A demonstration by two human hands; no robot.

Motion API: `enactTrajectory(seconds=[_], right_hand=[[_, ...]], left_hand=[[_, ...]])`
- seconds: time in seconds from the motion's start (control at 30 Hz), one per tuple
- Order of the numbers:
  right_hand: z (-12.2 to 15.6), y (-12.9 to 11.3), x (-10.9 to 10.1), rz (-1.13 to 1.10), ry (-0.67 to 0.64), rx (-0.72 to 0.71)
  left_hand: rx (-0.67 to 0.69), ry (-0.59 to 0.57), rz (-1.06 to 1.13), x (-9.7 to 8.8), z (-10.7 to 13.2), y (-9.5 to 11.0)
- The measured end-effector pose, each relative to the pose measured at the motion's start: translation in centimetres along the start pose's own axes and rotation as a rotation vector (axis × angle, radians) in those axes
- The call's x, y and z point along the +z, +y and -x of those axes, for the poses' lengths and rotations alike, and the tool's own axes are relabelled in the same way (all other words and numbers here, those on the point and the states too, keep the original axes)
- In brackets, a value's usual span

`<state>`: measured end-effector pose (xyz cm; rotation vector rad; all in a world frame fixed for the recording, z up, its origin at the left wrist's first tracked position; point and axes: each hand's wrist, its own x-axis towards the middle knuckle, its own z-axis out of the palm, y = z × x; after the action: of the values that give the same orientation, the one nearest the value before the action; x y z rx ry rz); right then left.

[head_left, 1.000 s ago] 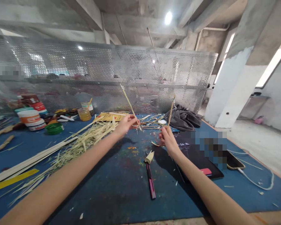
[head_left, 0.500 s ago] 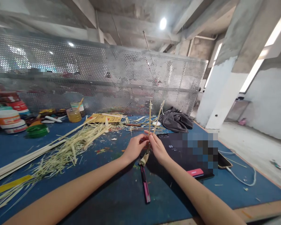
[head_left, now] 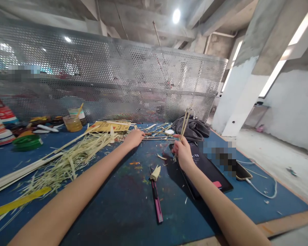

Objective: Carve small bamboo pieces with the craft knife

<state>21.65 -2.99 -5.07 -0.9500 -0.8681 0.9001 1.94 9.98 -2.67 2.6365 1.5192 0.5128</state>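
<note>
My right hand [head_left: 184, 153] is raised over the tablet's left edge, its fingers closed round two thin bamboo strips [head_left: 185, 123]. These stand nearly upright, close together at their knotted tops. My left hand [head_left: 133, 139] reaches to the scraps at the back of the table, fingers curled down by the end of a thin brown stick [head_left: 156, 133]; what they pinch is hidden. Between my forearms lies a pink and black utility knife [head_left: 156, 201], with a pale folded piece of strip [head_left: 155, 173] at its blade end.
A heap of bamboo shavings [head_left: 84, 153] and long strips covers the left side. Behind stand a jar of yellowish liquid [head_left: 73, 123], a green lid [head_left: 27, 142] and paint tubs. On the right lie a tablet [head_left: 207, 174], a phone [head_left: 242, 171] with cable, and a grey cloth [head_left: 195, 129].
My hands have parted. The left has moved forward and left to the scraps; the right has moved right with the bamboo strips, whose tops now sit closer together.
</note>
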Motion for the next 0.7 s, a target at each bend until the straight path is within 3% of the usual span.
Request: enactTrajectory(seconds=[0.2, 0.43, 0.57, 0.7], right_hand=[[0.5, 0.0, 0.7, 0.000, -0.078, 0.105], [0.0, 0.8, -0.2, 0.083, -0.078, 0.102], [-0.3, 1.0, -0.8, 0.171, -0.037, 0.022], [-0.5, 0.8, -1.2, 0.268, 0.000, -0.108]], left_hand=[[-0.011, -0.036, -0.132, 2.1, 0.5, -0.8], [-0.123, -0.053, -0.069, 2.3, -0.1, -2.1], [-0.114, -0.028, 0.053, -0.1, -0.3, -2.2], [-0.022, 0.024, 0.266, -5.1, -0.1, -1.3]])
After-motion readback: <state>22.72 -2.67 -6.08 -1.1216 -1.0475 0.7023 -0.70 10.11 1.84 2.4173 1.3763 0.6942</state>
